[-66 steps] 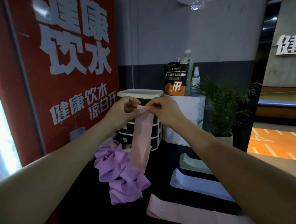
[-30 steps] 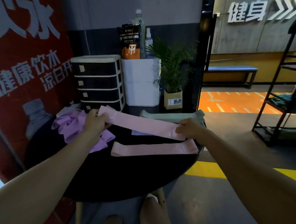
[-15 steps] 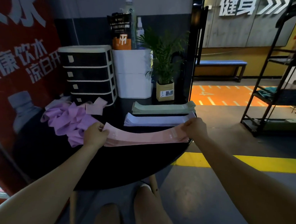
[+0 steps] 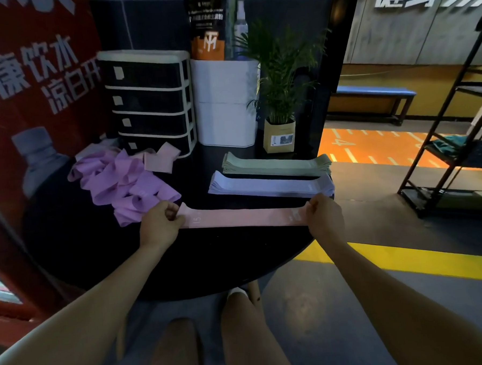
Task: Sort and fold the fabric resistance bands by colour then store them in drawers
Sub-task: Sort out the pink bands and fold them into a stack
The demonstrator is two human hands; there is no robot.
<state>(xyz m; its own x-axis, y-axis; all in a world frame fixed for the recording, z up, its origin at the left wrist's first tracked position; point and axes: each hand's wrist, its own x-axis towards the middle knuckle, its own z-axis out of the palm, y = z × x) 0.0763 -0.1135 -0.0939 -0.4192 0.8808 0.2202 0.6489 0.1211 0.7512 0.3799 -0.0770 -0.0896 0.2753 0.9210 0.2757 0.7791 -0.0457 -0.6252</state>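
A: Where does the pink band [image 4: 241,217] lie?

B: Flat on the black worktop [image 4: 210,267], near its front edge, stretched between both hands. Its long axis runs straight left to right across the person's body.

A: And the hands?

B: The left hand [image 4: 159,224] has its fingers curled round the left end; the right hand [image 4: 324,217] pinches the right end the same way. Each hand sits on its own end, so neither is nearer the middle.

A: What does the next move turn on, then?

B: My guess is a fold end to end. With the axis crosswise, one hand would carry its end along the band to meet the other. Whether another pink band lies under this one, I cannot tell.

A: What else is on the worktop?

B: Just behind the pink band, a lilac stack [image 4: 270,185], and behind that a green stack [image 4: 276,165], both parallel to it. To the left, a loose purple heap [image 4: 117,183] with a pale pink piece [image 4: 160,158] at its far edge. The drawers [image 4: 149,103] stand at the back left, all closed, beside a white bin [image 4: 224,105] and a potted plant [image 4: 278,96].

A: And the room?

B: A red poster [image 4: 33,81] on the left, orange floor markings and a black rack [image 4: 455,143] to the right. The light is dim.
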